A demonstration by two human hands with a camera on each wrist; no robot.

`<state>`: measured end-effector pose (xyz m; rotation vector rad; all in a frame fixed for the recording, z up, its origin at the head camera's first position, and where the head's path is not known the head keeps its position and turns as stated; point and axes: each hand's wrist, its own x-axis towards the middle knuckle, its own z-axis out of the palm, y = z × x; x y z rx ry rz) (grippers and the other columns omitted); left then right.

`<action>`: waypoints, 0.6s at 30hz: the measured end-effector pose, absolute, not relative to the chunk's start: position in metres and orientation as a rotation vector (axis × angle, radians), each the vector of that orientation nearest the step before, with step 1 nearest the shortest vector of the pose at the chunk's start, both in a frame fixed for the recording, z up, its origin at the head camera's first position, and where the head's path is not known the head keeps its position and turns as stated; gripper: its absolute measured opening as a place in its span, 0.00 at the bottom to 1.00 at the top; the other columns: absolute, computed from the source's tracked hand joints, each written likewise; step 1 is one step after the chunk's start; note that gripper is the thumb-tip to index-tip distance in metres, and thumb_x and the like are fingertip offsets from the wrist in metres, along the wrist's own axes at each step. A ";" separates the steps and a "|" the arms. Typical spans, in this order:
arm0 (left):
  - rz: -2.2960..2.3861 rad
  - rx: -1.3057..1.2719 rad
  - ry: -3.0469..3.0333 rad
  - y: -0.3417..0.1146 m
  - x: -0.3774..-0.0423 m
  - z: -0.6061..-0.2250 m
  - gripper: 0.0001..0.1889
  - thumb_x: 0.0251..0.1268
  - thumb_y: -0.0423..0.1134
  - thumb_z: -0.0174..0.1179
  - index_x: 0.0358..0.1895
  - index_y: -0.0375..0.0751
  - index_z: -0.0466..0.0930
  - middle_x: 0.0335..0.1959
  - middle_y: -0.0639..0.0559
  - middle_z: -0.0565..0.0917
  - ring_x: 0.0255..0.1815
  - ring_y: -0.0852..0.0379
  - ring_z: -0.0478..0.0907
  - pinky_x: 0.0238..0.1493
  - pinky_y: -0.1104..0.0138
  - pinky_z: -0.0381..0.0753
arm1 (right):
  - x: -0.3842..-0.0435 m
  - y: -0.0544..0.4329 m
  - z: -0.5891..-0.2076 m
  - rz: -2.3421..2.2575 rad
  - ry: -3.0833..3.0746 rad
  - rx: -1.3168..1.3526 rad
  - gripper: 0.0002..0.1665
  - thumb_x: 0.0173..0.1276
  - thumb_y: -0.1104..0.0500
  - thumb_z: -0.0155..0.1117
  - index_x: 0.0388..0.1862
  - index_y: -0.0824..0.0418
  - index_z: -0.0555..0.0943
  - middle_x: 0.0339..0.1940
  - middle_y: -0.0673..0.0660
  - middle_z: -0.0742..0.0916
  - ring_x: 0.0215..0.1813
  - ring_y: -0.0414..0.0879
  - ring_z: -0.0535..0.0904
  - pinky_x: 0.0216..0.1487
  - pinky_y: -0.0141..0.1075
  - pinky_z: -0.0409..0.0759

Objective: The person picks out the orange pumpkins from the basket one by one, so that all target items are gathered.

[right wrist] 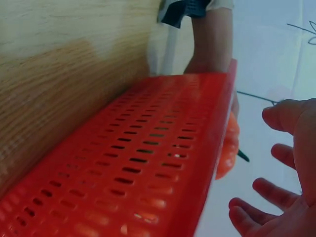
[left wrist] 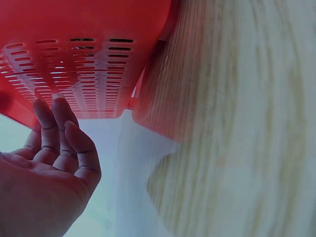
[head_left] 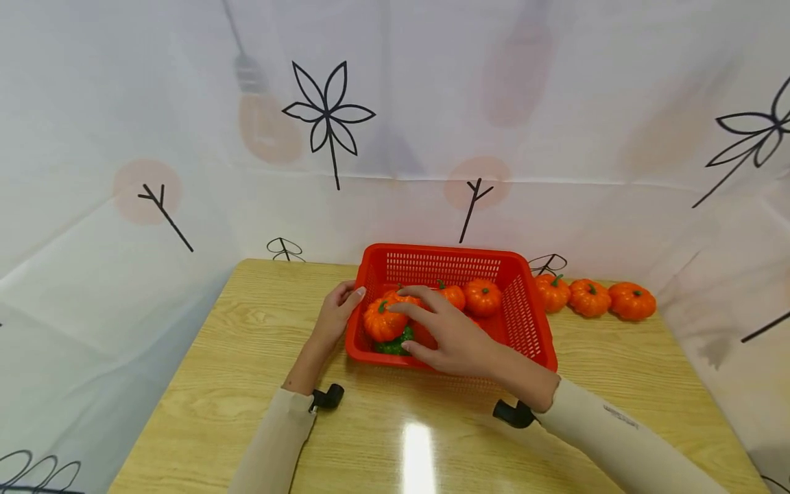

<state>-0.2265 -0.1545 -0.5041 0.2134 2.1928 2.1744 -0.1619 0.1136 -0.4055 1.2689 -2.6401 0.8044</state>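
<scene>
A red plastic basket (head_left: 537,322) with slotted walls holds several small orange pumpkins and a green, bumpy-looking thing (head_left: 390,347) partly covered. My left hand (head_left: 336,309) is at the basket's left side; in the left wrist view its slightly bent fingers (left wrist: 61,126) rest against the outer wall. The thumb lies by the rim. Over the basket hovers my right hand (head_left: 453,336), fingers spread apart, beside an orange pumpkin (head_left: 384,321) near the left end. In the right wrist view, nothing is between those fingers (right wrist: 276,192), and a pumpkin (right wrist: 228,150) rises above the rim.
Three orange pumpkins, the nearest one (head_left: 551,293) beside the basket's right wall, stand in a row at the table's back right. The wooden table (head_left: 247,357) meets a white patterned cloth (head_left: 395,213) behind. Black wrist cameras (head_left: 513,414) sit below both hands.
</scene>
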 end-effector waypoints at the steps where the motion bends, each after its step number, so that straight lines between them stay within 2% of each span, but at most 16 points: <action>1: 2.174 0.215 2.193 -0.155 -0.226 -0.504 0.23 0.82 0.47 0.58 0.69 0.34 0.76 0.59 0.32 0.83 0.51 0.52 0.84 0.49 0.67 0.87 | -0.163 0.112 -0.407 0.797 -2.640 1.280 0.34 0.73 0.53 0.74 0.76 0.49 0.75 0.78 0.60 0.71 0.72 0.58 0.74 0.65 0.50 0.82; 10: 2.188 0.208 2.188 -0.155 -0.228 -0.507 0.22 0.83 0.46 0.58 0.69 0.34 0.76 0.58 0.34 0.84 0.50 0.53 0.85 0.48 0.66 0.88 | -0.175 0.095 -0.406 0.688 -2.634 1.332 0.31 0.71 0.54 0.74 0.71 0.55 0.79 0.75 0.63 0.74 0.71 0.61 0.76 0.68 0.51 0.80; 18: 2.177 0.211 2.180 -0.154 -0.228 -0.507 0.23 0.83 0.46 0.58 0.69 0.35 0.75 0.57 0.33 0.83 0.50 0.53 0.84 0.48 0.66 0.88 | -0.183 0.089 -0.407 0.643 -2.765 1.321 0.32 0.71 0.52 0.76 0.73 0.52 0.78 0.76 0.63 0.73 0.73 0.62 0.74 0.70 0.55 0.78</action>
